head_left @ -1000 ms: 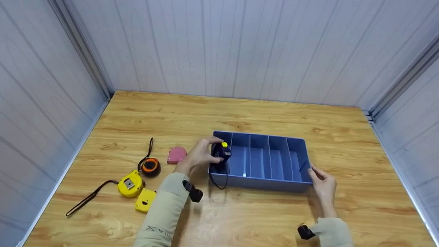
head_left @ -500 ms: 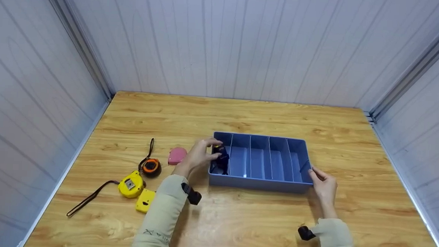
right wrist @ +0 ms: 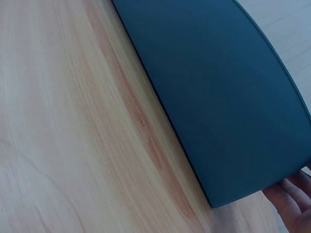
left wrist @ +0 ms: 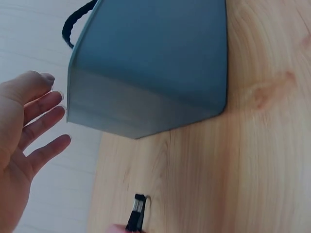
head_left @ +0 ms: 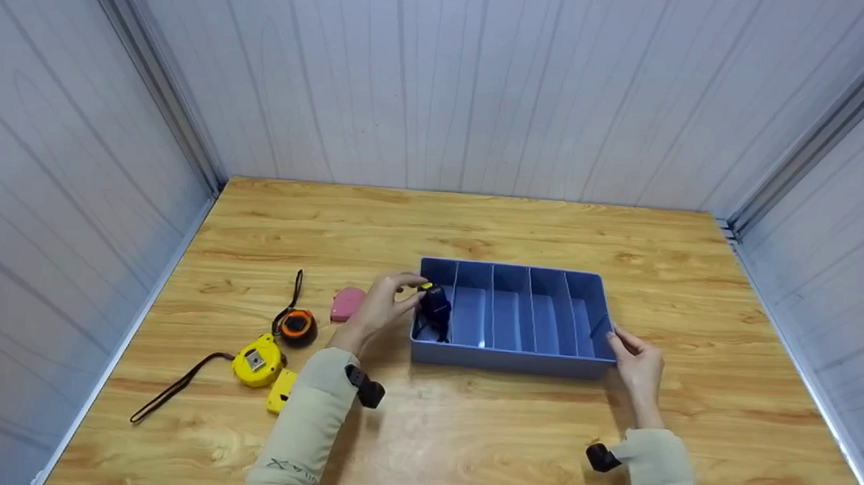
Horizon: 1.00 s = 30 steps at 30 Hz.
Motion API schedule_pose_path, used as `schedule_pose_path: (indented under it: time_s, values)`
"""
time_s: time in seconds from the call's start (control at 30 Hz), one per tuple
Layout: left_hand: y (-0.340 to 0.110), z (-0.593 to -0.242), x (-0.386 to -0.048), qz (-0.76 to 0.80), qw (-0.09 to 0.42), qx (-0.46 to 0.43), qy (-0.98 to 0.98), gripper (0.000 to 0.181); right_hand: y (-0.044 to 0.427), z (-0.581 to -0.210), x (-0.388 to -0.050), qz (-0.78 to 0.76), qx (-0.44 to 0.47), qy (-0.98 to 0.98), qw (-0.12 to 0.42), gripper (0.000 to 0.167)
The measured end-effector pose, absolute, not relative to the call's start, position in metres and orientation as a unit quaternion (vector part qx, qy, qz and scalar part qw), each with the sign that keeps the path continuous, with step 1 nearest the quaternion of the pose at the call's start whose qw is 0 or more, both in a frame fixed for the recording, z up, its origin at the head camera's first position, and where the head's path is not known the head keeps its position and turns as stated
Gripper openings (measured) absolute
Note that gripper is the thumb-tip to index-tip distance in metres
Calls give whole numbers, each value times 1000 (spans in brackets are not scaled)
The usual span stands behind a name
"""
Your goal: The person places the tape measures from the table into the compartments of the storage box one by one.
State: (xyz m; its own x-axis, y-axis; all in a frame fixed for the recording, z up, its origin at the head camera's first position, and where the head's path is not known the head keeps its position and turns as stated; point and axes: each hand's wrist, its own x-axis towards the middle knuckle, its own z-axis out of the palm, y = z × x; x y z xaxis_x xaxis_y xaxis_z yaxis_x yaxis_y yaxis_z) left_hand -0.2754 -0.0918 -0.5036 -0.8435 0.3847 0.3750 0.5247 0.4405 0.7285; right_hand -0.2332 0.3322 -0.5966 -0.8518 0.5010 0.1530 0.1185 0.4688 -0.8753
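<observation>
In the head view, a black and yellow tape measure (head_left: 436, 304) lies in the leftmost compartment of the blue divided box (head_left: 514, 361). My left hand (head_left: 383, 303) is at the box's left edge with fingers spread beside the tape measure; whether a fingertip touches it is hard to tell. In the left wrist view that hand (left wrist: 24, 121) shows relaxed fingers holding nothing, and a black cord loop (left wrist: 73, 24) rises over the box rim. My right hand (head_left: 638, 364) grips the box's right front corner; its fingers (right wrist: 286, 199) show against the wall in the right wrist view.
Left of the box lie a pink tape measure (head_left: 347, 304), an orange and black one (head_left: 296, 327), a round yellow one (head_left: 257, 361) with a dark strap, and a square yellow one (head_left: 280, 391), partly behind my left sleeve. Panelled walls stand around the wooden table (head_left: 496, 438).
The black tape measure has gone down into the leftmost compartment with its cord. My left hand has let go and drawn back a little to the left. The right hand stays put.
</observation>
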Motion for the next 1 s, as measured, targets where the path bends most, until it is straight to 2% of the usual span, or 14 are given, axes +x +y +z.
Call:
schedule_pose_path:
  time_s: [0.17,0.33,0.47,0.73,1.0]
  values:
    - [-102,-507,-274,-448,88,-272,-847,23,329,-592,-233,464,-198,-839,204,31]
    - [-112,-509,-271,-425,88,-266,-861,26,308,-549,-214,483,-196,-835,174,32]
    - [-120,-510,-268,-405,62,-241,-880,30,297,-528,-205,486,-195,-837,159,30]
    - [-136,-512,-263,-327,52,-189,-925,42,297,-528,-206,482,-201,-836,167,26]
    - [-151,-522,-264,-362,-3,-166,-917,51,297,-530,-206,481,-199,-836,174,26]
